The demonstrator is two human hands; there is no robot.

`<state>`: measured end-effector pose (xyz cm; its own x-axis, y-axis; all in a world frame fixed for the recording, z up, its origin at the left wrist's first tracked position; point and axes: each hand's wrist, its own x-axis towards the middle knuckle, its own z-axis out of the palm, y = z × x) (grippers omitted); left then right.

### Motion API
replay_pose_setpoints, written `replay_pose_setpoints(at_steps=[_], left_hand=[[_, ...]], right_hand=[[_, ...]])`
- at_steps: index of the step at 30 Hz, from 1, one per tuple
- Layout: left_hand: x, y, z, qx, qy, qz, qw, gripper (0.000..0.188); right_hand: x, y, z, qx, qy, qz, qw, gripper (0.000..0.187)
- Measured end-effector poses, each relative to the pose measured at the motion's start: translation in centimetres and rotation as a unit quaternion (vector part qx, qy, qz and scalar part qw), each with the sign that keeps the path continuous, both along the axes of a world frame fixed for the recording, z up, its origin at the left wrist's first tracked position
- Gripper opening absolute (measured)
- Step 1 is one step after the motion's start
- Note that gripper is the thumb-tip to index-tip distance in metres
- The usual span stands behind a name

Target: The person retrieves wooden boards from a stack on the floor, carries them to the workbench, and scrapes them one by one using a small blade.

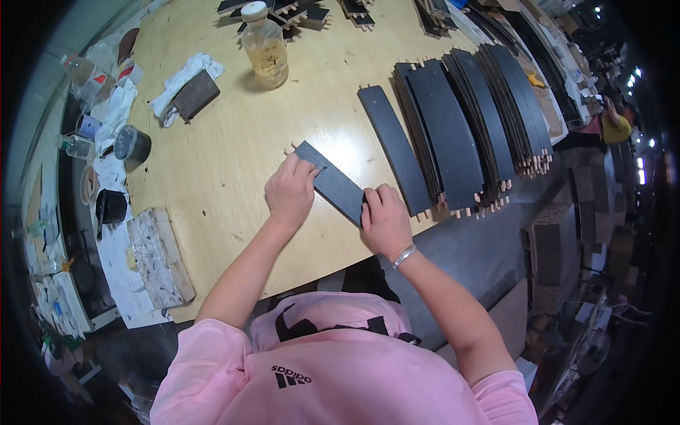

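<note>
A dark pegged board (338, 185) lies slantwise by the table's (219, 227) near edge. The right hand (387, 219) pinches its near end; the left hand (290, 190) bends over its far end, probably to steady it; whether it pinches anything, I cannot tell. Stacked boards (450, 134) limit rightward movement; leftward, toward the dark tub (132, 144), seems roomier

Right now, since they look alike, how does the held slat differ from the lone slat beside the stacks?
The left hand and right hand touch the held slat; the lone slat lies untouched. The held slat slants more than the lone slat. Both are dark with pale pegs.
</note>
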<state>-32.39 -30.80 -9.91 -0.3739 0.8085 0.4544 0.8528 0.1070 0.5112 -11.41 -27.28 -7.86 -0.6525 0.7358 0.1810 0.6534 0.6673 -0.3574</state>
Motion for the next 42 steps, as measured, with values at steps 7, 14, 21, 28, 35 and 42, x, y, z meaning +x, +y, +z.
replay_pose_setpoints(at_steps=[7, 14, 21, 28, 35, 42], left_hand=[[-2.9, 2.2, 2.0, 0.007, -0.141, 0.013, 0.990, 0.009], [-5.5, -3.3, 2.0, -0.166, -0.116, 0.001, 0.979, 0.011], [-0.3, -15.0, 2.6, -0.154, -0.233, 0.007, 0.960, 0.004], [2.3, -13.4, 2.8, -0.113, -0.260, -0.024, 0.959, 0.007], [5.4, -8.1, 1.6, -0.054, -0.123, -0.146, 0.980, 0.016], [5.9, -9.0, 1.4, -0.069, -0.045, -0.182, 0.980, 0.019]], right_hand=[[-0.3, -0.4, 1.7, -0.024, -0.002, 0.029, 0.999, 0.053], [0.2, -0.6, 2.8, -0.053, -0.019, 0.136, 0.989, 0.058], [-4.3, 2.1, 3.6, 0.048, -0.008, 0.345, 0.937, 0.034], [-6.1, 5.4, 0.3, -0.006, 0.115, 0.178, 0.977, 0.037], [-6.2, 4.8, -1.5, 0.005, 0.104, 0.147, 0.984, 0.039], [-6.2, 5.1, -1.6, 0.022, 0.107, 0.131, 0.985, 0.034]])
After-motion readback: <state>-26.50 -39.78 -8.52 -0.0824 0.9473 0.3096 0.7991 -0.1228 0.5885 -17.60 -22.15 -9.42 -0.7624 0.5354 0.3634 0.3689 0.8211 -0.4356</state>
